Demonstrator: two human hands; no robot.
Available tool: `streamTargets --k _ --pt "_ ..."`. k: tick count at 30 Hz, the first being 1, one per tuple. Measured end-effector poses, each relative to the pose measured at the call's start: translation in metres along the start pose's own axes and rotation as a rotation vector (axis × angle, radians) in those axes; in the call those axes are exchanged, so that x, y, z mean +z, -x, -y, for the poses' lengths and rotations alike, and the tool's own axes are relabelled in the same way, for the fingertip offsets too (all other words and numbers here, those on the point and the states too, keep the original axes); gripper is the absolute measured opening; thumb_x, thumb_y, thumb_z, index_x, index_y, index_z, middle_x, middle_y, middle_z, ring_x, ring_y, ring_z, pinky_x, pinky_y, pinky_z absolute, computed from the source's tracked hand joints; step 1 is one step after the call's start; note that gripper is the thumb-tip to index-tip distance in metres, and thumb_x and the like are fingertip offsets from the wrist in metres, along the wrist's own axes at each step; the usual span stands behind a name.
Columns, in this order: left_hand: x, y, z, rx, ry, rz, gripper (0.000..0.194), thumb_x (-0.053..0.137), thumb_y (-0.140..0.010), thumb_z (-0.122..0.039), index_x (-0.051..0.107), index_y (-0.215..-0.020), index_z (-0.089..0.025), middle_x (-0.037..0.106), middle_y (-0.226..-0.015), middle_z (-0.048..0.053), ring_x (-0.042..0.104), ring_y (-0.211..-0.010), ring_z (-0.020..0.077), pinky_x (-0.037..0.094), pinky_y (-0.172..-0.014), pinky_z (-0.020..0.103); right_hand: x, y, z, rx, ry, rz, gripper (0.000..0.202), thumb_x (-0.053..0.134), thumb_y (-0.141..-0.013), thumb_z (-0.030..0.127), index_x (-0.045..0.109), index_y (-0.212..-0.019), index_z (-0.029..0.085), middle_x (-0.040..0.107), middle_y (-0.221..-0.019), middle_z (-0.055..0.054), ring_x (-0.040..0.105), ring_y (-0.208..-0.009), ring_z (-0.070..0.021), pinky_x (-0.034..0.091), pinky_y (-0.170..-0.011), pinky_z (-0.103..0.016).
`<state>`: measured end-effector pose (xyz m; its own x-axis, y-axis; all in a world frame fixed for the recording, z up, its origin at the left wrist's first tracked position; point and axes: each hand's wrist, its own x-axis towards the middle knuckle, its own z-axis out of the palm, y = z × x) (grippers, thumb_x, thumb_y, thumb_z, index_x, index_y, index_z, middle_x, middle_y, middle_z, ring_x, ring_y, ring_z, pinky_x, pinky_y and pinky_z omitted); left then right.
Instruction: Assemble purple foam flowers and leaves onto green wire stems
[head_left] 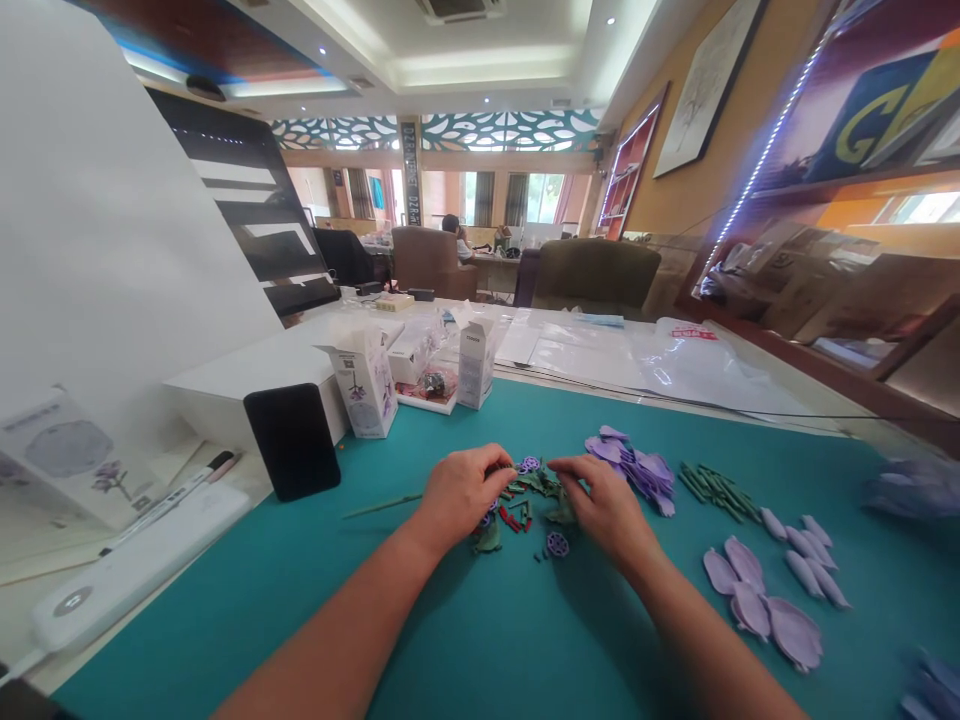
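- A green stem is pinched between the thumb and fingers of the left hand; its long end is left sticking out past the wrist, towards the phone.
- The thumb and index finger of the right hand are held slightly apart above the leaves; whether anything is grasped there cannot be told.
- Between and below the hands, green leaves, small red pieces and purple wheels are scattered on the teal mat.
- Just beyond the right hand, purple petals are heaped.
- Farther right, green sticks are bunched together, and lilac buds are laid near them.
- Nearer the front, four broad lilac petals are spread in a cluster.
- To the left, a black phone is stood upright at the mat's edge.
- Behind the hands, an open printed box and a narrower white box are set upright, with a white tray placed between them.
- In the background, a person is seen beside a brown chair.
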<state>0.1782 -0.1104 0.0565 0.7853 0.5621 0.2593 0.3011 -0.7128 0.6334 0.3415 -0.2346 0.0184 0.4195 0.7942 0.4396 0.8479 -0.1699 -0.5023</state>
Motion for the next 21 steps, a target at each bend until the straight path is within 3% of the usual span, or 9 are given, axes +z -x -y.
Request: streamTargets --k 5,13,21 --pt "0.000 -0.001 0.002 0.000 -0.004 -0.004 0.021 0.049 -0.083 -0.037 0.066 -0.083 -0.025 0.068 -0.075 -0.002 0.058 -0.070 0.0152 0.036 -0.060 0.024 -0.002 -0.001 -0.008 0.051 0.117 0.090 0.024 0.046 -0.084 0.021 0.069 -0.090 0.021 0.070 -0.088 -0.005 0.060 -0.084 -0.0215 0.044 -0.076 -0.033" --pt "0.001 -0.003 0.004 -0.008 -0.011 -0.020 0.021 0.050 -0.082 -0.036 0.067 -0.084 -0.024 0.069 -0.077 -0.002 0.058 -0.070 0.0146 0.037 -0.061 0.024 0.016 0.006 0.011 -0.140 0.314 0.312 0.027 0.049 -0.086 0.012 0.071 -0.093 0.026 0.064 -0.089 -0.006 0.051 -0.082 -0.0207 0.034 -0.070 -0.030" --pt "0.002 -0.001 0.004 0.002 0.006 -0.014 0.018 0.052 -0.083 -0.035 0.066 -0.082 -0.023 0.069 -0.075 -0.003 0.057 -0.069 0.0144 0.035 -0.061 0.024 0.015 0.006 0.025 -0.150 0.529 0.339 0.018 0.054 -0.088 0.021 0.067 -0.075 0.023 0.063 -0.086 -0.005 0.050 -0.084 -0.0210 0.026 -0.065 -0.031"
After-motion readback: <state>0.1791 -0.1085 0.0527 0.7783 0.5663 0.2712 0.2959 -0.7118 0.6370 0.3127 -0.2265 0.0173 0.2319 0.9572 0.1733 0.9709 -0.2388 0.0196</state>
